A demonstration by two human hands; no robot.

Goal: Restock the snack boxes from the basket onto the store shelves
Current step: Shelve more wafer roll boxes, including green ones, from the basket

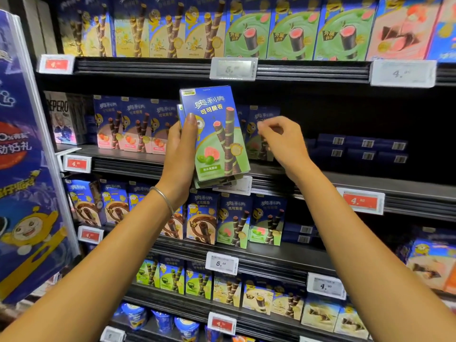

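My left hand [181,154] grips a small stack of blue-and-green snack boxes [217,134], upright, in front of the second shelf [128,160]. The thumb lies on the front box's face. My right hand [281,139] hovers just right of the stack with fingers loosely curled, holding nothing, close to a green box standing on the shelf [261,129]. The basket is out of view.
Pink-flavour boxes [130,124] fill the shelf's left part. Flat blue boxes [357,149] lie stacked at the right, with a dark gap between them and the standing green box. Price tags [233,68] line the shelf edges. A blue promo panel [27,169] stands at left.
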